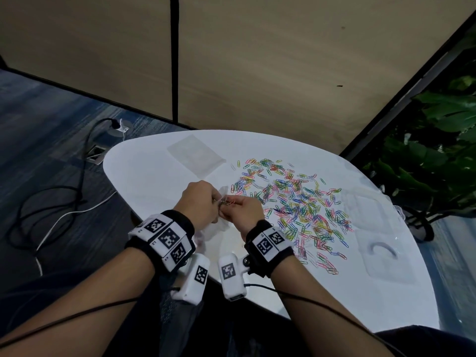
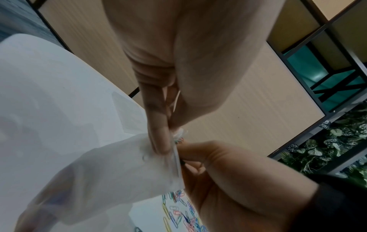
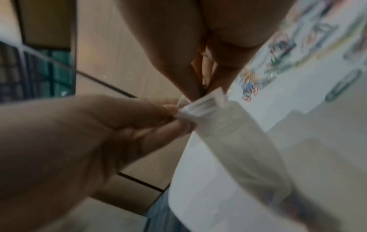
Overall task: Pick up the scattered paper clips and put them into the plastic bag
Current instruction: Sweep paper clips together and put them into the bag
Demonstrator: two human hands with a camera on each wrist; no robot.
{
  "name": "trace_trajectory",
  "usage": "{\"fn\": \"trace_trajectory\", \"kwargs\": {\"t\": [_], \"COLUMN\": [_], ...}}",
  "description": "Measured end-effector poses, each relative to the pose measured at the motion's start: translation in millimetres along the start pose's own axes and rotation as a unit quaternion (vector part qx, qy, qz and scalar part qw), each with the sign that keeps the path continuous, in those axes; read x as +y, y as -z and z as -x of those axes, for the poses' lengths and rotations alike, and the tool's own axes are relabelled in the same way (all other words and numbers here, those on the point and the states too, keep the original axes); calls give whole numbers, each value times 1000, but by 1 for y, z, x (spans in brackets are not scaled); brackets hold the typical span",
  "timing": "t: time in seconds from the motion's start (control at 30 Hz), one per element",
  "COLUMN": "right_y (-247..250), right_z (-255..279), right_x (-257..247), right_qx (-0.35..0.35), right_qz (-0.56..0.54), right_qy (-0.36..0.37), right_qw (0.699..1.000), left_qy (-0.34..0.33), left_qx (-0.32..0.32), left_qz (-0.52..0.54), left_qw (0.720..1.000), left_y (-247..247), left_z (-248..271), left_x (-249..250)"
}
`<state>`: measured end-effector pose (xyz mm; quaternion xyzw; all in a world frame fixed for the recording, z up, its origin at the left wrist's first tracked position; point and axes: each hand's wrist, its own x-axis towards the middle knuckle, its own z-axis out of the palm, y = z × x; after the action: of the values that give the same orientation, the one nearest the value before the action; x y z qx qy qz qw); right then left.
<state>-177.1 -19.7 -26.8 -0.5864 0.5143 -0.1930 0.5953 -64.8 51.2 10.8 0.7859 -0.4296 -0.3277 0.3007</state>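
Left hand (image 1: 198, 202) pinches the plastic bag (image 2: 119, 169) by its mouth, bag hanging lengthwise toward the table (image 1: 159, 176), while right hand (image 1: 243, 211) pinches paper clips (image 1: 226, 201) at that mouth.

No word, brand or number can be read anywhere in these views; the only signs are black-and-white square code markers on the wristbands (image 1: 164, 238) just behind both hands, and on the two small white camera housings (image 1: 199, 275) hanging below the wrists. Tiny characters sit beside the markers on the left band; they are too small to make out.
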Motion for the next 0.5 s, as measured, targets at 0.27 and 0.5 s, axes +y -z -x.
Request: {"fn": "trace_trajectory", "kwargs": {"t": [0.27,0.5], "right_y": [2,9], "right_z": [3,5], "right_x": [-12,-12], "right_qx": [15,-6], "right_qz": [284,315], "right_qy": [127,130], "right_qw": [950,940], "left_qy": [-14,-5], "left_qx": [1,12], "left_qz": [-18,-3], "left_qw": [1000,1000], "left_y": [0,-1], "left_z": [0,3], "left_x": [5,7]}}
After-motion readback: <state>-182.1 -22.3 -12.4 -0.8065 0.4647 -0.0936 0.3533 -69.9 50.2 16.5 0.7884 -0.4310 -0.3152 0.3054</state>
